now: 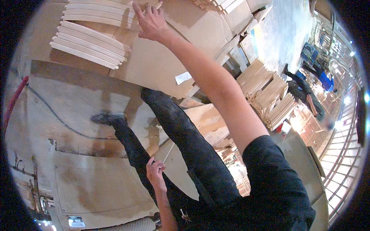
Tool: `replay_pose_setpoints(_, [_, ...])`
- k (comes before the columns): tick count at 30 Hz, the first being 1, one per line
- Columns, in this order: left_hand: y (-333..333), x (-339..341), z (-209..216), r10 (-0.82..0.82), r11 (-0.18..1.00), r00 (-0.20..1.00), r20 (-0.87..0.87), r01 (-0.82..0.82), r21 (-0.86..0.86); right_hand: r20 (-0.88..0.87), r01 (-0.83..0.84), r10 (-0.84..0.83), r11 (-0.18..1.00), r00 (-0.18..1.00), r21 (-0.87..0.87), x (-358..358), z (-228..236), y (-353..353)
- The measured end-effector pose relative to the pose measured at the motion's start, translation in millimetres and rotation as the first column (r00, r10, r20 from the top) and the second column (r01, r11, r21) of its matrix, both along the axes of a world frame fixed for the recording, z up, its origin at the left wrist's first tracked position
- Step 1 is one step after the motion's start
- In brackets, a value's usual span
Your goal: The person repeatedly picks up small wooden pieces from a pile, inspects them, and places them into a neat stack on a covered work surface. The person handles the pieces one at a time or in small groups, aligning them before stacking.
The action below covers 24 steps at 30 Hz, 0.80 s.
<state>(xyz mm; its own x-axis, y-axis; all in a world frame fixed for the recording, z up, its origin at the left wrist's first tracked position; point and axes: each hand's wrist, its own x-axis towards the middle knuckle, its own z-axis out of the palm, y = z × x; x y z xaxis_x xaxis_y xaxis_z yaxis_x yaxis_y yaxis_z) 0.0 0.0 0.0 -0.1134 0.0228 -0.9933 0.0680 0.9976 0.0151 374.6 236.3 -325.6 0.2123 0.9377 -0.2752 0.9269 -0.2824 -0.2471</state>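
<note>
Wooden slats (90, 44) lie by right hand (151, 23); white label (183, 77) below.

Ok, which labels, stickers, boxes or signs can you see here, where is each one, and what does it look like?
Paper label: small white slip, roughly rectangular, lying tilted on the large brown board below the outstretched right hand.
Sticker: small white rectangle with dark print, on the pale panel at the lower left, left of the left hand.
Blue box-like thing: far upper right, by the distant person; too small to tell more.
No screens visible.
</note>
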Motion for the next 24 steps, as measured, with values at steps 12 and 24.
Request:
replay_pose_setpoints(12, [1.1,-10.6,-13.7,0.115,0.993,0.993,0.04,-0.115,0.0,0.108,0.154,-0.168,0.98,0.98,0.124,-38.9,-48.7,94.1])
replay_pose_setpoints(24, [53.0,-12.4,63.8,0.033,0.975,0.982,0.189,-0.073,0.21,-0.589,0.118,-0.53,0.796,0.61,-0.594,-46.9,232.2,-46.6])
